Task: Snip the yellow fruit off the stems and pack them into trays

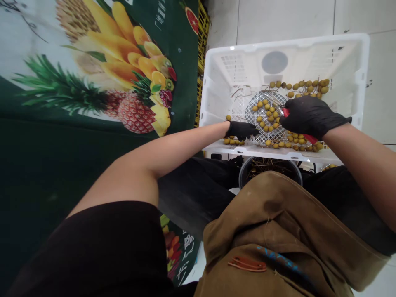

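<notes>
Remotely, I have the black-gloved right hand (311, 115) at the right of the frame closed around a red-handled tool (310, 139), while the black-gloved left hand (243, 130), near centre, reaches in with fingers extended, though I can't tell whether they pinch anything. Small, round yellow-brown fruits on thin stems (270, 116) lie between and around both hands inside the white plastic crate (262, 153), upper right of the frame. I judge the step as working through these stems, so my next move calls for steadying a stem with the left fingers kept clear of the tool.
</notes>
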Available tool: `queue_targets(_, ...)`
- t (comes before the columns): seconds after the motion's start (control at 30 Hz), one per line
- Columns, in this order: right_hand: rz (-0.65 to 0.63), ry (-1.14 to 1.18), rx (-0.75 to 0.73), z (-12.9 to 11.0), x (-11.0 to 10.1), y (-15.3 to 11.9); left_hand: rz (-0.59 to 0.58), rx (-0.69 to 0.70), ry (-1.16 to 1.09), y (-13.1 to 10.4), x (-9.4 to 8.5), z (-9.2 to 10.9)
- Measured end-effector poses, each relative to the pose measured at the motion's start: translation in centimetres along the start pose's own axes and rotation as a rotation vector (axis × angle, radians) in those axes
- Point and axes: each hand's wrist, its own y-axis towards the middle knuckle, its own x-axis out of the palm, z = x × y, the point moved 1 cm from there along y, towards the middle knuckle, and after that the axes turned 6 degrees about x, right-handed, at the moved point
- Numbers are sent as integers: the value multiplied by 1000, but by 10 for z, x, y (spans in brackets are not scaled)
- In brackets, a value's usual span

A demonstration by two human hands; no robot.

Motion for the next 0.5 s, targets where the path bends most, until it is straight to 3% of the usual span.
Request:
queue_targets(0.1, -14, -20, 17, 0, -2, -1, -28, -15, -175, 0, -15, -6)
queue_targets(0.2, -17, 19, 37, 2, -1, 1, 2, 50, -193, 1, -32, 0)
queue_targets(0.3, 1, 42, 48, 6, 1, 4, 94, 96, -62, -3, -52, 11)
queue_targets(0.4, 30, -5, 37, 9, 2, 5, 213, 13, 207, -9, -67, 10)
queue_targets(0.5, 16, -47, 16, 7, 2, 4, 112, -81, 400, -10, -63, -5)
